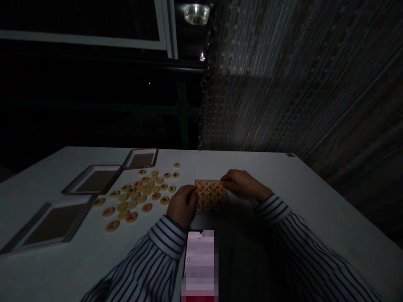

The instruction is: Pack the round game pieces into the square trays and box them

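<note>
Red-lettered xiangqi pieces (207, 196) sit in tight rows in a small square block, with a thin pale edge along the far side. At its left side is my left hand (181, 204), thumb and fingers curled together; what they hold, if anything, is hidden. My right hand (242, 183) reaches in from the right, fingertips closed at the corner xiangqi piece (221, 183) of the far row. Many loose xiangqi pieces (146, 191) are scattered to the left, some with red or black characters up, others showing blank faces.
Three shallow framed trays or lids (94, 180) lie in a diagonal line on the left of the white table (267, 260). A lit phone (198, 260) lies in front of me, partly pixelated. A string curtain (258, 84) hangs behind the right side; the room is dark.
</note>
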Action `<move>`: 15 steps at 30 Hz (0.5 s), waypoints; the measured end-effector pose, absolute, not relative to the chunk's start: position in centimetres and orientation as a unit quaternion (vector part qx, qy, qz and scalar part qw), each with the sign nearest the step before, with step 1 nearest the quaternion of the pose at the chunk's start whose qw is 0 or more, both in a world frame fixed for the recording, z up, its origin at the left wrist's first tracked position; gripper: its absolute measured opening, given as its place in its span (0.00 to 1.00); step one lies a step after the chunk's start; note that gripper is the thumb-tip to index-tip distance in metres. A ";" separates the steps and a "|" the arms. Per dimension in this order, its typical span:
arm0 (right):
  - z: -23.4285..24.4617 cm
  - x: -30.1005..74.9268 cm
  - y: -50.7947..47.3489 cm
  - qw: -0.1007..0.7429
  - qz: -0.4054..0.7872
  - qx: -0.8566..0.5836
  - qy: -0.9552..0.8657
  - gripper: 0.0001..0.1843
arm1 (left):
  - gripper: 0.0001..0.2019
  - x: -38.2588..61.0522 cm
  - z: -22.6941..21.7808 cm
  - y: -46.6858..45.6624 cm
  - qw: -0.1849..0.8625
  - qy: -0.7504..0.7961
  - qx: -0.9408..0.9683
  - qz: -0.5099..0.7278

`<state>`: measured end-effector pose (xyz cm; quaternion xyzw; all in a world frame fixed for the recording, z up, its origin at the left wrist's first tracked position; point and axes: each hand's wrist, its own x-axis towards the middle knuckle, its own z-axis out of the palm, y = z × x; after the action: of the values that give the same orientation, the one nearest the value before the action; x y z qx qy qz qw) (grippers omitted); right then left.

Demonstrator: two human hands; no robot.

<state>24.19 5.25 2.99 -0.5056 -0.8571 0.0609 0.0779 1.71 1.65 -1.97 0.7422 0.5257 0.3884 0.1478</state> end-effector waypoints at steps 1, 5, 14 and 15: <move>3.0 24.2 5.2 0.078 0.061 -0.505 -0.857 0.15 | 0.12 1.7 -2.0 1.7 0.148 0.525 0.743 0.388; 3.2 24.1 5.1 0.077 0.063 -0.507 -0.856 0.15 | 0.12 1.7 -2.0 1.7 0.149 0.524 0.744 0.388; 3.1 24.2 5.2 0.074 0.062 -0.508 -0.856 0.15 | 0.12 1.7 -2.0 1.6 0.149 0.521 0.747 0.385; 3.1 24.2 5.3 0.073 0.063 -0.509 -0.855 0.15 | 0.12 1.7 -2.0 1.6 0.149 0.521 0.747 0.385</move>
<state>24.19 5.26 3.09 -0.5092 -0.8552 0.0630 0.0726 1.67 1.62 -1.98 0.7472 0.5213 0.3847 0.1485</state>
